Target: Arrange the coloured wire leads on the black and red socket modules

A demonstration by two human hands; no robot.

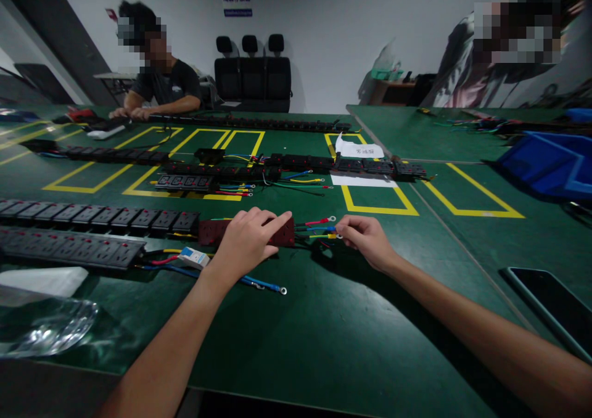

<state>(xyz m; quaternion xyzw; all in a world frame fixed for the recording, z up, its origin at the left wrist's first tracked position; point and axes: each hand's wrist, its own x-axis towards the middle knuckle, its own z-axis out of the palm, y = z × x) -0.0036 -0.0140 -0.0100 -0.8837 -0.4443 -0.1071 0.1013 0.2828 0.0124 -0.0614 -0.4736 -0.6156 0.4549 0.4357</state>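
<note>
A dark red socket module [285,233] sits at the right end of a long black socket strip [115,219]. My left hand [250,236] lies over the module with its fingers spread. From the module's right end come red, blue and yellow-green wires with ring terminals. My right hand [363,236] pinches the blue wire [319,229] at its tip; the red wire [320,222] lies just above. Nearer me is a second black strip [74,248], with a white-blue block [194,258] and blue wires [263,283] beside my left wrist.
Further back on the green table [296,344] lie more socket strips [300,162] and white paper [363,180]. Clear plastic wrap [46,322] is at left, a phone [550,307] and blue bin [550,162] at right. A person [171,88] works across the table; another stands at right.
</note>
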